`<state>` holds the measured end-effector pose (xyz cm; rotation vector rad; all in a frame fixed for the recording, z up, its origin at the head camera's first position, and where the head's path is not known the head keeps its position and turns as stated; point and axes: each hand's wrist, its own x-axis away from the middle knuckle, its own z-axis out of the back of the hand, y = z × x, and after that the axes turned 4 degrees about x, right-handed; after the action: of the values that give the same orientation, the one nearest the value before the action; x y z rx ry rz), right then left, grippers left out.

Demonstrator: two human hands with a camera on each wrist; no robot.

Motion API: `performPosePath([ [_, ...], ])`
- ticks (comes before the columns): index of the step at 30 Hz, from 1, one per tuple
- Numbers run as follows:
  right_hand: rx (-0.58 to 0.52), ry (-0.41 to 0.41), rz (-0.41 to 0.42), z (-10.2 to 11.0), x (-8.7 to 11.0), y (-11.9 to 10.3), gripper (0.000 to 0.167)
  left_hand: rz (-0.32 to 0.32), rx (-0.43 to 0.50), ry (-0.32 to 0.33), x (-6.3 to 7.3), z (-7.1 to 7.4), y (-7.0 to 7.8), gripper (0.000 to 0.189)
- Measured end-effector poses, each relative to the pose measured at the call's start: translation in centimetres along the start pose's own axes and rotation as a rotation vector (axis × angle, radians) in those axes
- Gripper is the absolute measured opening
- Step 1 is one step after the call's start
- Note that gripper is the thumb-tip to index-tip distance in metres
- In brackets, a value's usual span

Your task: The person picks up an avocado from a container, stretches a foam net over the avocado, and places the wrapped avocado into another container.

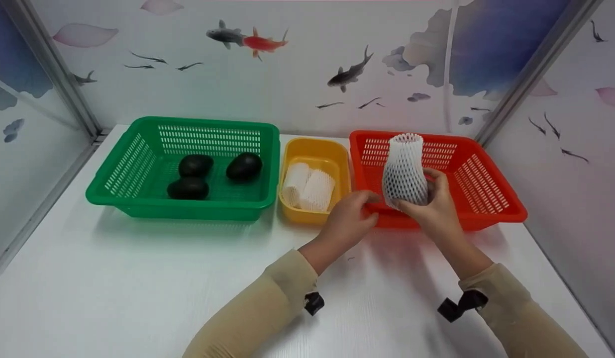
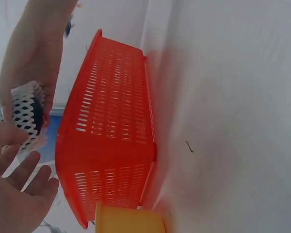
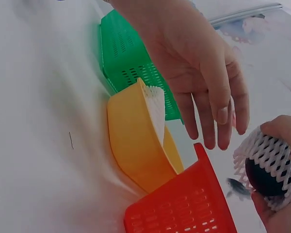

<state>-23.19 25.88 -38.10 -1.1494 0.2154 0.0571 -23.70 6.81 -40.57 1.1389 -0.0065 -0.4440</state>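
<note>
Grasping the netted fruit (image 1: 406,172), your right grip (image 1: 440,210) had its long axis near-upright; left grip (image 1: 350,218) hung loose, just leftward.

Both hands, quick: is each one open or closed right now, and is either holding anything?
Left hand: open, holding nothing.
Right hand: closed around a white foam net with a dark fruit inside.

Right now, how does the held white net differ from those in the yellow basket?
The held net is upright; the basket nets lie in the yellow basket. The held net's mesh is stretched wide around a dark fruit; the basket nets' mesh looks finer. All are white.
</note>
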Motion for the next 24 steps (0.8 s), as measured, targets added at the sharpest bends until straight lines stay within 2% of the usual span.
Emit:
performPosePath([
  [4,0.054,0.023,0.005,0.3,-0.5,0.4,0.083,-0.103,-0.266,-0.065,-0.4,-0.6,-0.4,0.027],
  [8,0.13,0.028,-0.019,0.6,-1.1,0.6,0.084,-0.218,-0.556,-0.121,-1.0,-1.1,-0.5,0.032],
  [10,0.165,0.019,-0.043,0.7,-1.5,0.7,0.085,-0.236,-0.672,-0.162,-1.3,-1.4,-0.5,0.036],
  [12,0.198,0.002,-0.066,0.7,-1.9,0.8,0.086,-0.238,-0.749,-0.198,-1.6,-1.6,-0.5,0.037],
  [14,0.231,-0.015,-0.078,0.8,-2.4,1.0,0.087,-0.22,-0.759,-0.221,-1.9,-1.8,-0.5,0.036],
  [20,0.313,-0.038,-0.095,0.7,-3.6,1.7,0.085,-0.144,-0.66,-0.248,-2.5,-1.6,-0.2,0.031],
  [24,0.353,-0.048,-0.115,0.6,-4.4,2.0,0.079,-0.137,-0.649,-0.249,-2.5,-1.7,-0.2,0.03],
])
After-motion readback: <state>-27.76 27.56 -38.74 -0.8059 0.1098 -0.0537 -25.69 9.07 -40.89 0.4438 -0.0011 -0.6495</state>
